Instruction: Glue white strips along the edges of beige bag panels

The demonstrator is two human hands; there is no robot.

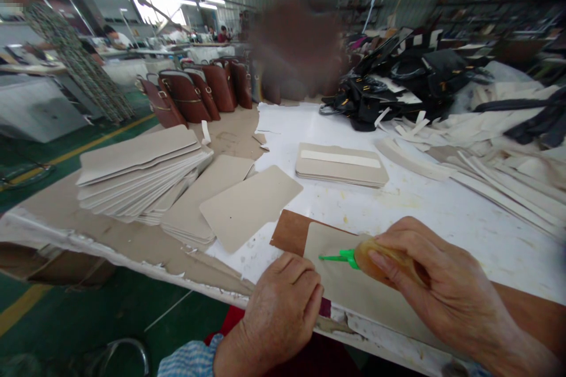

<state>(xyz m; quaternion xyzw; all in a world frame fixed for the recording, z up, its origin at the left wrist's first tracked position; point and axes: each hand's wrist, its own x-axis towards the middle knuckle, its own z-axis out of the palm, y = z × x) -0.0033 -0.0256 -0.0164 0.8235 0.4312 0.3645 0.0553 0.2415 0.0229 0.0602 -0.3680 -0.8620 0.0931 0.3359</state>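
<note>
My right hand [424, 271] is wrapped round an amber squeeze glue bottle [369, 260] with a green nozzle [336, 257]. The bottle lies nearly level, its tip close above or touching a beige rounded panel [327, 283]; I cannot tell which. That panel rests on a brown leather-like strip [289, 232], whose far end shows at the right. My left hand [285, 303] has curled fingers pressing on the near left corner of the panel, by the table's front edge; its thumb is hidden. Left of it lies a loose beige panel [251, 207], partly over a stack of similar panels [207, 194].
A fanned pile of beige pieces [137, 174] lies left. Ahead sits a neat stack [340, 165] topped with a pale strip. Brown bags [190, 94] stand behind, black bags [398, 82] and offcuts [499, 171] lie right. A person [71, 41] stands far left.
</note>
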